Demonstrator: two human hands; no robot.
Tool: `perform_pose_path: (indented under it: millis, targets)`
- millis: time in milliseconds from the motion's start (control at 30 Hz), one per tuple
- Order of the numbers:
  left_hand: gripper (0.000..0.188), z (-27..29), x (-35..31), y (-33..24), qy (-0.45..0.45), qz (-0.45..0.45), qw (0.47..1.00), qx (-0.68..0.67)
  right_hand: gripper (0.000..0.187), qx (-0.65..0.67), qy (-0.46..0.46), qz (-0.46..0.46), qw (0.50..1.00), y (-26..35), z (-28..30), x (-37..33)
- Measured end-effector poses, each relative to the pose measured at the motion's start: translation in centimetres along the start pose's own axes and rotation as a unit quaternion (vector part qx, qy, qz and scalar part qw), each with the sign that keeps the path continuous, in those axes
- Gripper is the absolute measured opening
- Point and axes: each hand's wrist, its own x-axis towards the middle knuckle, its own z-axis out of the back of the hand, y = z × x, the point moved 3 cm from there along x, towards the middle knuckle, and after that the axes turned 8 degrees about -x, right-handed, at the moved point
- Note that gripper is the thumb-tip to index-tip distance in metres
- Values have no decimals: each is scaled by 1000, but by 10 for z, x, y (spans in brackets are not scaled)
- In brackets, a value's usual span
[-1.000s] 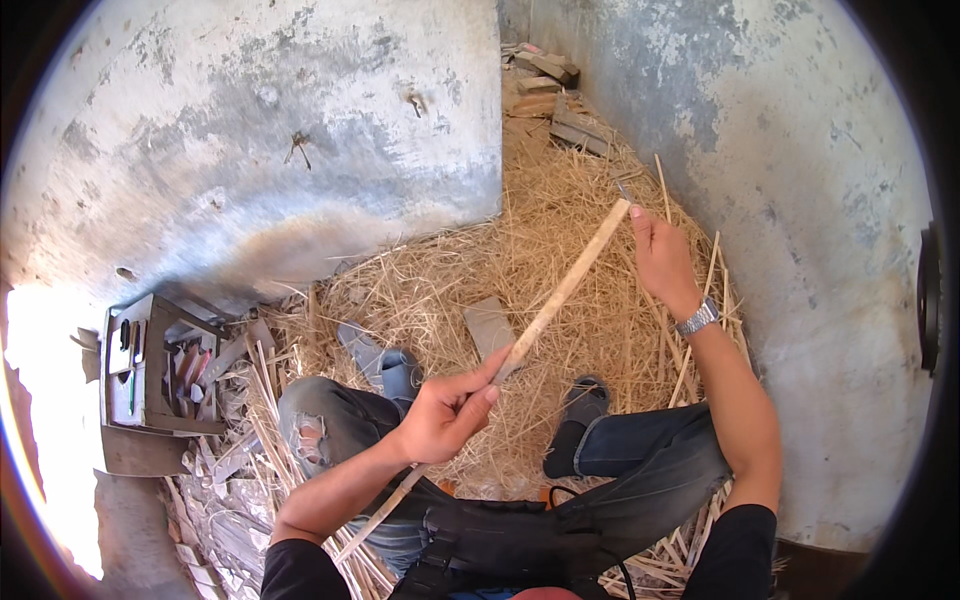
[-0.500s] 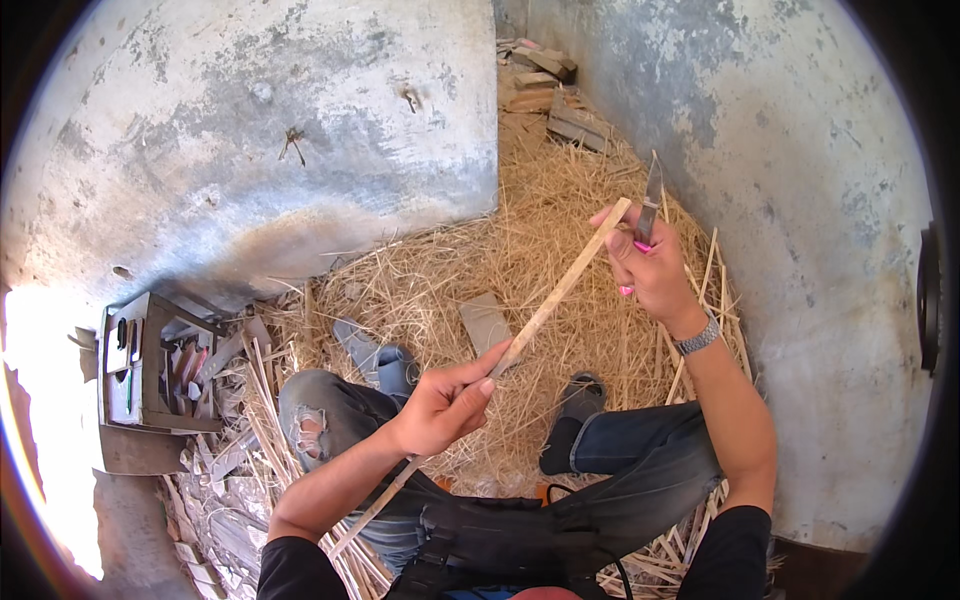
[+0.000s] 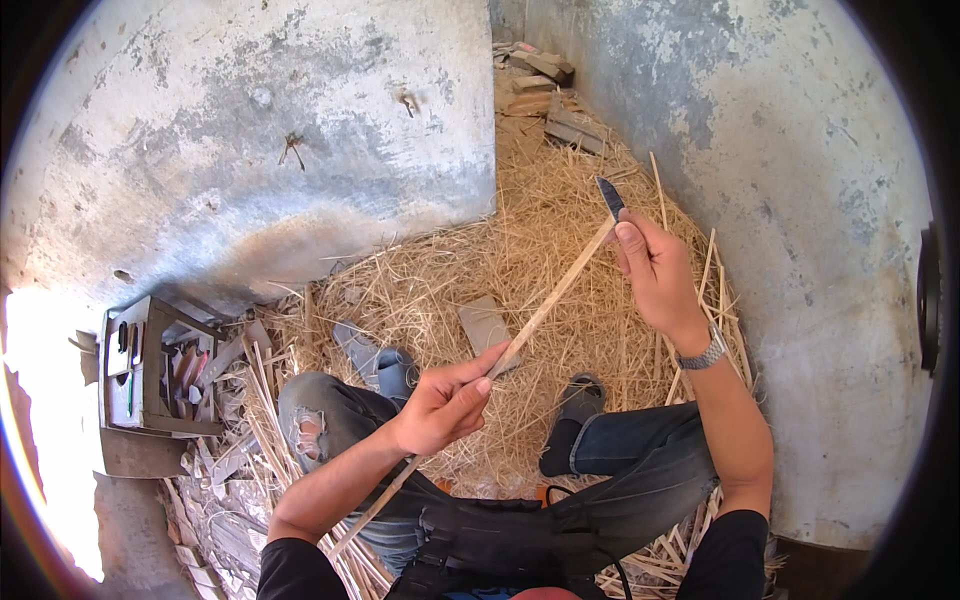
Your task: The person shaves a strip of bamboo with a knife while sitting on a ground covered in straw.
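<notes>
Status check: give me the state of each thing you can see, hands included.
Left hand: closed around the strip
Right hand: closed on the knife, at the strip's far end
Knife: blade bare; edge contact unclear
Wooden strip: held slanting, unbroken where visible
Wristwatch: worn on right wrist
Jeans: torn at left knee
Shavings: strewn over floor
Wall: finish patchy

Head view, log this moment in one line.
left hand: grips wooden strip | right hand: holds knife by strip's far end | straw-like litter: below
</notes>
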Motion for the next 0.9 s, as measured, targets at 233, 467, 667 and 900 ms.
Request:
perform_pose_path:
  millis: [233, 467, 667, 900]
  targets:
    - [50, 1, 0, -3, 1, 34, 997, -69, 47, -48, 28, -2, 998, -2, -33, -20]
    - [49, 4, -2, -10, -26, 80, 986, -147, 48, -14, -28, -41, 999, -12, -18, 11]
    - [49, 6, -1, -11, -60, 88, 986, -132, 51, -35, 125, -1, 991, -16, -46, -7]
    - [47, 9, -2, -10, -46, 94, 986, -133, 53, 8, 79, -47, 996, -4, -52, -18]
